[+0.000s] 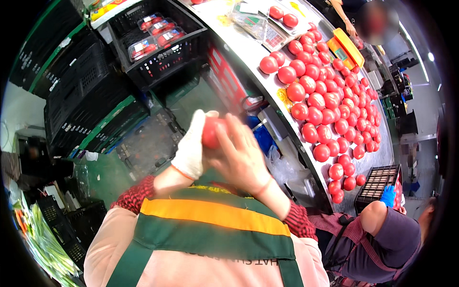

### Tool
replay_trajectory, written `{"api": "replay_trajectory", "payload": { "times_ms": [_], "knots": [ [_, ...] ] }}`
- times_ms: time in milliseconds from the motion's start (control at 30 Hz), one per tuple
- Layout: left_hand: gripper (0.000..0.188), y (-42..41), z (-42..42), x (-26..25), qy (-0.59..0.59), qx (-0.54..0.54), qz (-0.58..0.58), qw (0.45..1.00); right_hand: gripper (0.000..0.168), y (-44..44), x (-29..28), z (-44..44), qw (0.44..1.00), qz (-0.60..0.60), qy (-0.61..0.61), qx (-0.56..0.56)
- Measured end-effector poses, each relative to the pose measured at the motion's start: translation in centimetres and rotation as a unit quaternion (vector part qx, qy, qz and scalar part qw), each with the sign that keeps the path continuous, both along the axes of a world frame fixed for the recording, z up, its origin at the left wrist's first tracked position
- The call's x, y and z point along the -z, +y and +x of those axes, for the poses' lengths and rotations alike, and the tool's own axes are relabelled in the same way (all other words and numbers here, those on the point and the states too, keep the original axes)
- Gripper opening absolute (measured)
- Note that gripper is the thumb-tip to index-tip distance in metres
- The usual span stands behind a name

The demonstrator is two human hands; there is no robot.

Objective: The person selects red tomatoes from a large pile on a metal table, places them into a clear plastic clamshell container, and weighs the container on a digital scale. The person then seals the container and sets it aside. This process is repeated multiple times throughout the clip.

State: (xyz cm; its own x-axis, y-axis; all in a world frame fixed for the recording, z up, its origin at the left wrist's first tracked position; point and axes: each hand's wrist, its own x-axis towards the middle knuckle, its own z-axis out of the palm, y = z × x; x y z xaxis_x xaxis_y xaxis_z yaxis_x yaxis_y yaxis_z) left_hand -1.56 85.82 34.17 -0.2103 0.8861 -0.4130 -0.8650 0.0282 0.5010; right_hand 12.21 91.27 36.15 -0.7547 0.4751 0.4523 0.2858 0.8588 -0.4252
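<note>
A red tomato [212, 133] is between my two hands in front of my chest. My left hand [190, 150], in a white glove, grips it from the left side. My bare right hand [239, 154] lies against its right side, fingers spread and slightly blurred; the tomato's lower part is hidden behind it. To the right, many loose tomatoes [331, 100] cover the metal table [382, 150]. A digital scale [274, 37] stands at the table's far part, beside two tomatoes on a white surface. Yellow rubber bands [284, 99] lie near the table's edge.
A black crate [161, 59] with packed clear boxes stands ahead, left of the table. Stacked black crates [86, 97] rise at the left, with spring onions [46, 236] lower down. At the right, a co-worker's blue-gloved hand [388, 196] touches a black basket [373, 183]. An orange scale [345, 50] stands across the table.
</note>
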Motion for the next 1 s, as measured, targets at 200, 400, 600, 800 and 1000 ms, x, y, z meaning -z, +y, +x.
{"api": "replay_trajectory", "payload": {
  "times_ms": [200, 400, 600, 800, 1000],
  "knots": [
    [0.049, 3.0, -1.5, 0.7, 0.072, 0.095, 0.089, 0.989, 0.065, 4.4, 2.2, -1.3, 0.987, -0.087, 0.133, -0.036],
    [0.077, 9.4, -4.2, 1.1, 0.064, 0.155, 0.181, 0.969, 0.052, 10.3, 3.3, -3.1, 0.967, -0.144, 0.211, 0.009],
    [0.081, 21.6, -12.7, 1.7, 0.602, 0.083, 0.078, 0.790, 0.066, 20.8, 1.3, -9.4, 0.999, 0.018, 0.028, 0.042],
    [0.084, 32.7, -22.9, 1.0, 0.657, 0.144, 0.137, 0.727, 0.062, 32.8, 1.4, -19.8, 0.994, -0.070, 0.078, -0.004],
    [0.081, 41.2, -27.4, -0.7, 0.682, 0.136, 0.125, 0.707, 0.069, 38.2, 2.1, -23.1, 0.978, -0.170, 0.082, 0.087]
  ]
}}
